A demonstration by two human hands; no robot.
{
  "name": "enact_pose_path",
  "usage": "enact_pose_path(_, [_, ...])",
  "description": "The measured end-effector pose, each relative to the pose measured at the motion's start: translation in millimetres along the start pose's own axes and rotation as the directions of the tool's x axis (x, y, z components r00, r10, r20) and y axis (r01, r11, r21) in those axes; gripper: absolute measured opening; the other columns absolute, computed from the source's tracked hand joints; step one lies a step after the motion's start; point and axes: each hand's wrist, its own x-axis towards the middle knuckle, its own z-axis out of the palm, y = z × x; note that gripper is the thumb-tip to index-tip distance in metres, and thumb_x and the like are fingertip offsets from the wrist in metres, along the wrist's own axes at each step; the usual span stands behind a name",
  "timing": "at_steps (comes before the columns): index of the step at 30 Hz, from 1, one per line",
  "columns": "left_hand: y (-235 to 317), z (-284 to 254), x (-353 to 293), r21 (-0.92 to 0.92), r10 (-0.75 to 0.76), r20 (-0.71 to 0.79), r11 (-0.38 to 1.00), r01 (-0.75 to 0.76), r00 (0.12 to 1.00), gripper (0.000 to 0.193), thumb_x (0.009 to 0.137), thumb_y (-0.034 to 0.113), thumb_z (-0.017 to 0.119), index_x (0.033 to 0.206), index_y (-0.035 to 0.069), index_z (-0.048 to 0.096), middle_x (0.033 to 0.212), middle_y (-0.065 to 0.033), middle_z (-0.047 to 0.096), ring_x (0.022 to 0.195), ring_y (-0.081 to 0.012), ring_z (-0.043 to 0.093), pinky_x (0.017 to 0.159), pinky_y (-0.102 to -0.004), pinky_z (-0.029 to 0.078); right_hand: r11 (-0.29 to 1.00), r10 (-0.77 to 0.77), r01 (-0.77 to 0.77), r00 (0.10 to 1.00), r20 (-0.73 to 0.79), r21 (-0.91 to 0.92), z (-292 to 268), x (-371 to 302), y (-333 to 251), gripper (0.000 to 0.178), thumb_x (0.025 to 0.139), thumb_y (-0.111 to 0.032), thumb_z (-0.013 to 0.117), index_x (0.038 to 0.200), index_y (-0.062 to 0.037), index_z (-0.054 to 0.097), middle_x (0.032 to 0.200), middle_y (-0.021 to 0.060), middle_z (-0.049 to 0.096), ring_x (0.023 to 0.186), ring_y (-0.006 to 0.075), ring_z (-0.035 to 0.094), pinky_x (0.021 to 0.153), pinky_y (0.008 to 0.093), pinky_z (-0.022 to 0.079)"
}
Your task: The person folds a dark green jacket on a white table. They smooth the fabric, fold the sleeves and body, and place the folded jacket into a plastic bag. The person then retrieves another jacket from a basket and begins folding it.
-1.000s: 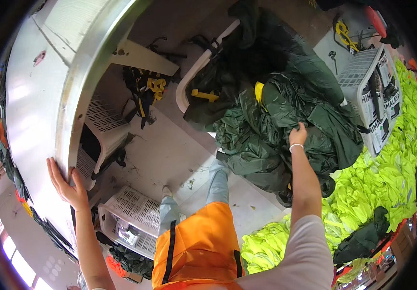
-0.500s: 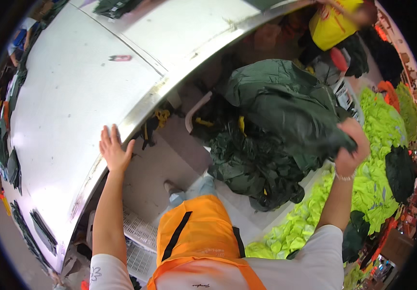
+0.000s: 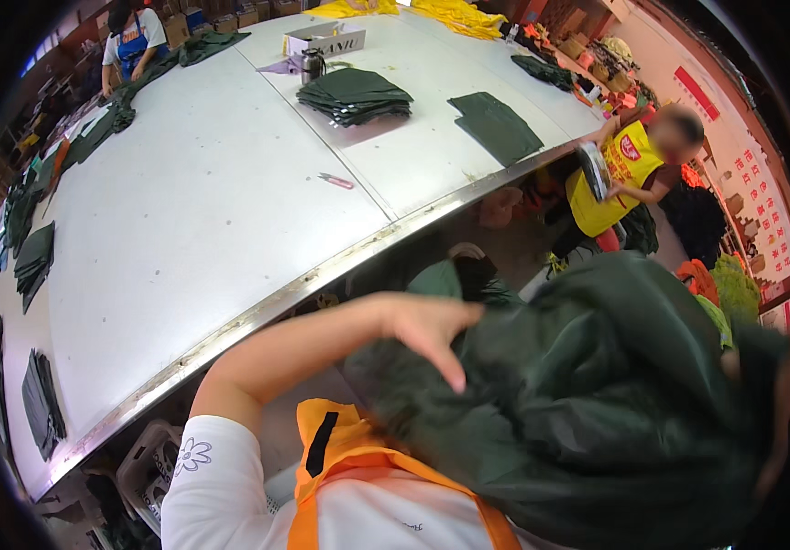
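Observation:
A large, shiny dark green garment point(image 3: 587, 394) hangs bunched in the air before my chest, blurred by motion. My left hand point(image 3: 427, 330) reaches across to its left side; the thumb is stretched away from the fingers, whose tips are blurred against the fabric. At the far right, my right hand holds the garment up, almost wholly covered by its folds. Only smeared bits of skin show there. Behind the raised garment, more dark green fabric point(image 3: 436, 280) is partly visible below the table edge.
A big white table point(image 3: 230, 202) carries pink thread snips point(image 3: 336, 181), a stack of folded dark green pieces point(image 3: 356, 96), a flask point(image 3: 312, 66) and a white box point(image 3: 345, 41). A co-worker in a yellow apron point(image 3: 601, 206) stands beyond. A plastic crate point(image 3: 143, 458) sits below the table.
The garment has been lifted from the heap toward my chest by my right hand. My left hand has left the table edge and swung right to the garment. The view has tilted up.

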Motion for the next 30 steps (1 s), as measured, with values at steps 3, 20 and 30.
enact_pose_path(3, [4, 65, -8, -0.305, -0.005, 0.039, 0.952, 0.016, 0.999, 0.055, 0.071, 0.034, 0.081, 0.103, -0.006, 0.061, 0.096, -0.0119, 0.067, 0.089, -0.0151, 0.058, 0.082, -0.0293, 0.046, 0.949, 0.26, -0.247, 0.965, 0.042, -0.198, 24, -1, 37, 0.016, 0.067, -0.001, 0.049, 0.08, -0.0043, 0.058, 0.072, 0.0082, 0.058, 0.061, 0.0173, 0.053, 0.055, 0.0267, 0.041])
enact_pose_path(20, [-22, 87, -139, 0.213, 0.07, -0.965, 0.768, 0.604, 0.251, 0.038, 0.094, 0.013, 0.045, 0.127, -0.005, 0.046, 0.123, -0.0197, 0.055, 0.11, -0.0332, 0.056, 0.092, -0.0377, 0.045, 0.795, -0.346, -0.079, 0.756, 0.556, 0.602, 238, 90, -111, 0.088, 0.071, 0.002, 0.054, 0.145, -0.0355, 0.026, 0.125, 0.0251, 0.045, 0.065, 0.0319, 0.064, 0.063, 0.0381, 0.055])
enact_pose_path(30, [132, 80, -242, 0.155, 0.118, -0.986, 0.897, 0.414, 0.114, 0.032, 0.094, 0.016, 0.046, 0.119, -0.004, 0.05, 0.115, -0.0202, 0.058, 0.103, -0.0339, 0.058, 0.087, -0.0391, 0.046, 0.798, 0.295, -0.531, 0.757, 0.583, 0.286, 262, -43, -50, 0.041, 0.072, -0.011, 0.071, 0.109, 0.0005, 0.059, 0.091, 0.0185, 0.059, 0.08, 0.0355, 0.06, 0.076, 0.0365, 0.048])
